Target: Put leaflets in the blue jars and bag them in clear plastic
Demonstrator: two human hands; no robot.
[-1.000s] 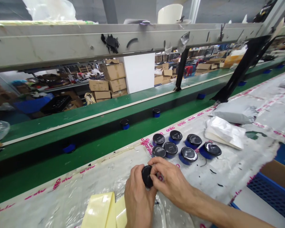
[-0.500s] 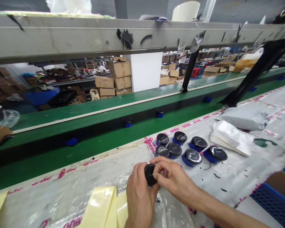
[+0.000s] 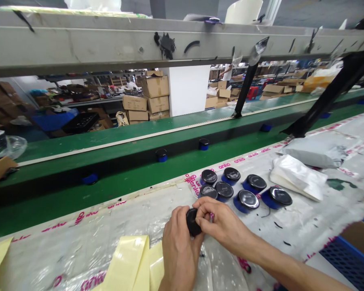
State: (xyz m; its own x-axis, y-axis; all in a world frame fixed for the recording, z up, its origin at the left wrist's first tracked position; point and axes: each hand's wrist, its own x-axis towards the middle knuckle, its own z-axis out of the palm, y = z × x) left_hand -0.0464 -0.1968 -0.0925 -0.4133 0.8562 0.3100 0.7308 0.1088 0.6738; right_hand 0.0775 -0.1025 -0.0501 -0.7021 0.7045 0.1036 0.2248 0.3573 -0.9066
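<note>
My left hand [image 3: 179,246] is wrapped round a round black-lidded jar [image 3: 193,222], its dark top turned toward my right hand. The fingertips of my right hand [image 3: 215,218] are pinched together against the lid; whether they grip anything small there is hidden. Several blue jars with black lids [image 3: 248,200] stand upright on the plastic-covered table, just beyond and right of my hands. Yellow sheets [image 3: 129,258] lie to the left of my left hand.
Behind the table edge runs a green conveyor [image 3: 133,173] carrying spaced blue jars [image 3: 161,155]. White pouches [image 3: 299,178] lie at the right, near a slanted black post [image 3: 321,97]. A blue crate [image 3: 348,258] stands at lower right.
The view has shifted slightly. Both hands keep nearly the same hold at the black lid, and the conveyor's nearer jars have slipped a little to the left.
</note>
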